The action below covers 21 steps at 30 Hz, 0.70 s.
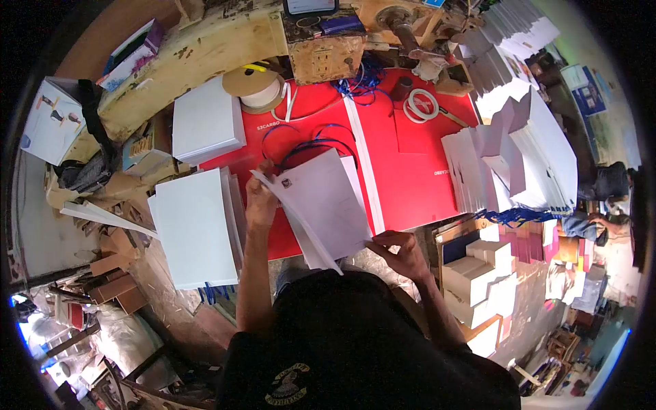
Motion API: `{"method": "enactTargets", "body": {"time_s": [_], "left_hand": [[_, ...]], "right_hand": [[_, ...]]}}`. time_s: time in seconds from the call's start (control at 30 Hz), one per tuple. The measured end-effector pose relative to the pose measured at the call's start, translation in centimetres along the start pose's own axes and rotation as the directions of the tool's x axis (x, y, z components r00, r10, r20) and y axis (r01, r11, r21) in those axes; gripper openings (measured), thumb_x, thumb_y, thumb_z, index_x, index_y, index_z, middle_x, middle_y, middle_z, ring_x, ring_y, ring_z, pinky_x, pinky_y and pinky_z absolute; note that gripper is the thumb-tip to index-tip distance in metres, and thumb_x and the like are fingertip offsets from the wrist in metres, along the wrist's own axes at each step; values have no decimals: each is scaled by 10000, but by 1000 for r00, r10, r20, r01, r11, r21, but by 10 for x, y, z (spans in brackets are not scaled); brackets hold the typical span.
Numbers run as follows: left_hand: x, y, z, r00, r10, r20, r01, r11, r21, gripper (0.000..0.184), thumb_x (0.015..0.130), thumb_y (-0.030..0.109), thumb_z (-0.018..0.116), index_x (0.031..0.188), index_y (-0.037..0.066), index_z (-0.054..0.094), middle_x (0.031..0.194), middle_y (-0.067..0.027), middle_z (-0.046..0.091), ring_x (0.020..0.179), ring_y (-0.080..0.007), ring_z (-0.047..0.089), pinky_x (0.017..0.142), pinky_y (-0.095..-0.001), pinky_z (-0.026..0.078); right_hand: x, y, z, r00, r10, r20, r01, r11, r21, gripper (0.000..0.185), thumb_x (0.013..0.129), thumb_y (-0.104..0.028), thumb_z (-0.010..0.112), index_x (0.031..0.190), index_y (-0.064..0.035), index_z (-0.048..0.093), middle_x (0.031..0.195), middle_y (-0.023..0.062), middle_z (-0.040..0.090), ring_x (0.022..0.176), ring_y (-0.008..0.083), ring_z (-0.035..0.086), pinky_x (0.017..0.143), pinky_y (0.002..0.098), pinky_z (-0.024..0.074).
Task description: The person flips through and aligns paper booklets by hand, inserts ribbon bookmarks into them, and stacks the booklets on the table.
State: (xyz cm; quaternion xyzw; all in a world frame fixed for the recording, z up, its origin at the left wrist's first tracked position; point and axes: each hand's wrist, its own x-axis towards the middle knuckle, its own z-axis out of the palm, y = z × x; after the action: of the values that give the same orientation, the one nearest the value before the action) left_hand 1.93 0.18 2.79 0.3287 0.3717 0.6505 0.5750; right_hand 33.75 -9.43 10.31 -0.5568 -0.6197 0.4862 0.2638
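Observation:
Between my hands is a flat white paper bag (328, 198) with a small dark emblem near its upper left corner. Its layers stand apart along the left and near edges. My left hand (261, 201) is closed on the upper left edge. At the lower right corner, my right hand (400, 254) pinches the paper between thumb and fingers. Dark blue cord (321, 142) loops just beyond the bag's far edge; I cannot tell whether it is attached. Beneath lies a red board (417, 184) with white lettering and a white stripe.
Left of my hands are a near white stack (197, 229) and a far one (205, 119). A ribbon spool (260, 92) and a white roll (421, 106) lie at the back. Folded white bags with blue cords (540, 157) stand at right. A wooden block (326, 55) borders the far side.

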Motion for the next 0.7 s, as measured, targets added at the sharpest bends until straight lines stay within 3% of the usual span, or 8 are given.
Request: {"method": "enactTargets", "body": {"time_s": [0.17, 0.27, 0.33, 0.4, 0.47, 0.6, 0.67, 0.7], "left_hand": [[0, -17, -25, 998, -51, -37, 57, 985, 165, 513, 918, 376, 674, 1293, 62, 518, 756, 37, 524, 610, -53, 498, 497, -234, 402], [-5, -1, -3, 996, 86, 36, -85, 996, -10, 574, 891, 423, 693, 1300, 60, 519, 761, 43, 514, 574, -63, 486, 471, -227, 383], [-4, 0, -4, 1000, 18, 3, -18, 1000, -19, 622, 866, 440, 715, 1313, 58, 511, 791, 41, 516, 620, -67, 510, 491, -224, 397], [-1, -6, -4, 998, 46, -39, -48, 997, -64, 626, 858, 442, 721, 1307, 56, 517, 801, 42, 514, 635, -67, 516, 497, -222, 401], [-2, -9, -9, 995, 66, -78, -74, 992, -106, 630, 851, 444, 728, 1301, 54, 523, 810, 43, 512, 651, -67, 523, 504, -220, 405], [-2, -5, -8, 999, -39, -16, 38, 995, -94, 633, 812, 386, 785, 1289, 52, 537, 835, 33, 539, 665, -94, 543, 561, -244, 459], [2, -9, -2, 994, -83, -67, 78, 994, -82, 671, 783, 380, 814, 1291, 45, 531, 834, 27, 545, 659, -111, 547, 577, -255, 477], [6, -4, 8, 999, 16, -29, -5, 942, 336, 702, 760, 377, 828, 1290, 31, 526, 857, -8, 564, 723, -163, 569, 654, -310, 494]], "right_hand": [[2, -21, 11, 972, -194, 131, 172, 972, 162, 126, 833, -74, 767, 947, -22, 753, 985, 151, 732, 904, 201, 700, 810, 321, 557], [2, -18, 34, 928, -303, 217, 249, 937, 244, 127, 842, -23, 740, 968, -10, 748, 1029, 153, 726, 941, 209, 693, 835, 320, 553], [0, -7, 58, 960, -255, 116, 56, 580, 813, 164, 849, 1, 723, 1010, -22, 739, 1068, 155, 716, 975, 212, 687, 855, 311, 554], [-1, -4, 55, 954, -248, 167, 26, 625, 780, 191, 863, 18, 697, 1044, -32, 728, 1081, 155, 710, 993, 213, 682, 890, 304, 549], [-6, -10, 49, 896, 243, 373, -437, 637, 635, 139, 903, -22, 665, 1027, -27, 729, 1025, 138, 717, 978, 204, 680, 884, 301, 550], [-18, 19, 52, 935, 230, 269, -331, 836, 438, 159, 922, -158, 680, 1003, -35, 739, 931, 116, 723, 946, 189, 682, 847, 313, 554], [-17, 28, 55, 849, 339, 405, -350, 935, -47, 267, 898, -301, 713, 945, -41, 752, 853, 104, 717, 922, 170, 681, 806, 337, 552], [-18, 29, 56, 837, 393, 382, -409, 912, -41, 318, 856, -368, 749, 946, -64, 765, 903, 116, 736, 938, 168, 686, 825, 352, 545]]}}
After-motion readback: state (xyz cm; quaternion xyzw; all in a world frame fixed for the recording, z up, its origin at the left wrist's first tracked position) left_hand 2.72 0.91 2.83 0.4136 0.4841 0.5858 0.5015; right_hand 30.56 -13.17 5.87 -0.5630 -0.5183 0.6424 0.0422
